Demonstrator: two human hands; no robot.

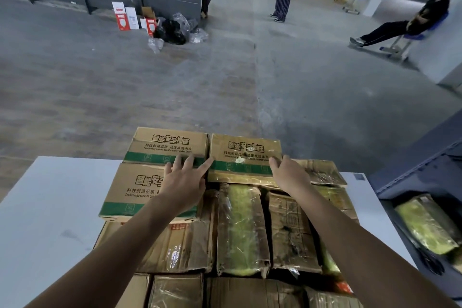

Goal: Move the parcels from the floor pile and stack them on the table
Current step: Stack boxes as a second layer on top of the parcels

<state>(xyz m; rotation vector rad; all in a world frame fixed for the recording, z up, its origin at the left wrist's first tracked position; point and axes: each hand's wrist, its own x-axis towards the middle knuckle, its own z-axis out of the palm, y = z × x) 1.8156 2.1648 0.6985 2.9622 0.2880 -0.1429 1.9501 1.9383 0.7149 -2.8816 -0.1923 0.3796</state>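
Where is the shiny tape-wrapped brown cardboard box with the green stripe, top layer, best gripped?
Probably by its left and right edges, reaching from the near side. The tape-wrapped cardboard box lies flat and wide; the right hand rests at its right edge, the left hand at the seam where it abuts another green-striped carton.

1 head-worn wide-angle view, facing forward and down, close over the table (50, 207), floor (175, 82) beyond
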